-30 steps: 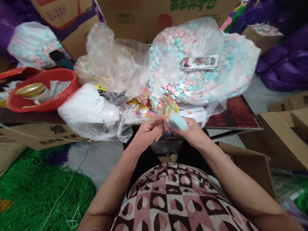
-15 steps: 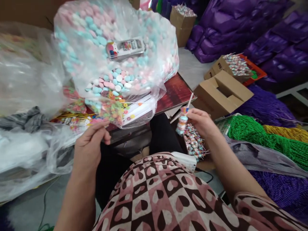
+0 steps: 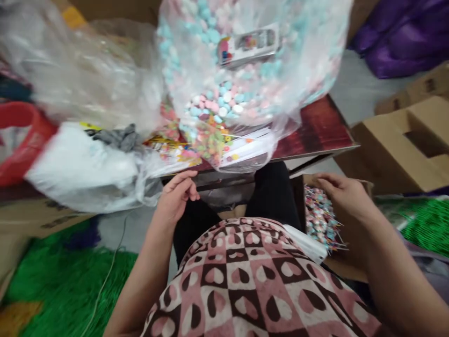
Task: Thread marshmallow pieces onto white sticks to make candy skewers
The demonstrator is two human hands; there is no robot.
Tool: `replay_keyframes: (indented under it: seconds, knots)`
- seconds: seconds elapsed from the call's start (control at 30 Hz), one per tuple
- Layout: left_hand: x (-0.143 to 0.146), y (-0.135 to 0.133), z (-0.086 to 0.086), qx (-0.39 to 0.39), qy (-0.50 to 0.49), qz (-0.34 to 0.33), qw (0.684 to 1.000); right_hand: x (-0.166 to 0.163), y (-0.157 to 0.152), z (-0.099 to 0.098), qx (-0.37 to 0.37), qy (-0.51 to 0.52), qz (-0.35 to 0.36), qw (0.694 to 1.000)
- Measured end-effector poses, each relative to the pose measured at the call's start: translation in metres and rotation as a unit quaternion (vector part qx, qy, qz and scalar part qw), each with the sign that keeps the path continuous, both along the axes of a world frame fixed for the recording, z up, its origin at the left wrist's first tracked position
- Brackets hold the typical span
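My right hand (image 3: 345,194) hangs over the upper edge of a cardboard box beside my leg, its fingers loosely parted with nothing visible in them. Below it lies a heap of candy sticks (image 3: 319,217), small pastel candies wrapped on thin white sticks. My left hand (image 3: 178,194) is by the table's front edge, fingers half curled and apart, holding nothing. Just beyond it are a clear bag of colourful ring candies (image 3: 212,140) and white sticks (image 3: 250,142). Behind these sits a big clear bag of pink, blue and white candies (image 3: 224,100).
A printed packet (image 3: 249,44) rests on the big candy bag. The dark red table (image 3: 315,124) ends at a corner on the right. A cardboard carton (image 3: 403,145) stands beyond. On the left are a white plastic bag (image 3: 87,164) and a red bucket (image 3: 26,140).
The candy stick that my right hand held is out of it, and the hand is now over the box of candy sticks. The view has turned left; my left hand looks much the same.
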State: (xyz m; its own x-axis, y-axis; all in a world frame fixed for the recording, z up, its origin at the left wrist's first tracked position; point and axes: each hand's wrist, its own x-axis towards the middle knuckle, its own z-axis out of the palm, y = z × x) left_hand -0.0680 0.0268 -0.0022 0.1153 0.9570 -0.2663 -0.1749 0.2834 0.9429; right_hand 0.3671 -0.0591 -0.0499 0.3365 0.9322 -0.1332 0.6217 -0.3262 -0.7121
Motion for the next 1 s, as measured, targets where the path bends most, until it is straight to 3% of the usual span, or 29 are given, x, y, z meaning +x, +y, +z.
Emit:
replay_keyframes:
  seconds: [0.13, 0.23, 0.33, 0.47, 0.57, 0.7, 0.8, 0.9, 1.0]
  knots:
    - [-0.048, -0.032, -0.022, -0.103, -0.080, 0.008, 0.991, -0.045, 0.041, 0.021, 0.033, 0.052, 0.138, 0.988]
    - [-0.079, -0.060, -0.047, -0.172, -0.121, 0.110, 0.971, -0.088, 0.067, 0.036, 0.046, 0.075, 0.237, 0.968]
    - [-0.093, -0.078, -0.063, -0.156, -0.130, 0.231, 0.951, -0.133, 0.090, 0.042, 0.048, 0.072, 0.366, 0.927]
    - [-0.095, -0.086, -0.063, -0.133, -0.072, 0.272, 0.950, -0.182, 0.113, 0.040, 0.064, 0.033, 0.513, 0.856]
    - [-0.092, -0.088, -0.061, -0.103, -0.036, 0.338, 0.935, -0.208, 0.124, 0.036, 0.054, 0.034, 0.565, 0.823]
    - [-0.085, -0.099, -0.062, -0.056, 0.007, 0.413, 0.909, -0.229, 0.127, 0.027, 0.026, 0.059, 0.591, 0.804]
    - [-0.077, -0.113, -0.064, -0.048, 0.079, 0.409, 0.908, -0.237, 0.125, 0.033, 0.016, 0.091, 0.625, 0.775]
    - [-0.070, -0.125, -0.067, -0.065, 0.207, 0.354, 0.909, -0.236, 0.129, 0.057, 0.036, 0.124, 0.646, 0.752]
    - [-0.067, -0.129, -0.075, -0.077, 0.363, 0.259, 0.892, -0.227, 0.139, 0.085, 0.095, 0.132, 0.598, 0.785]
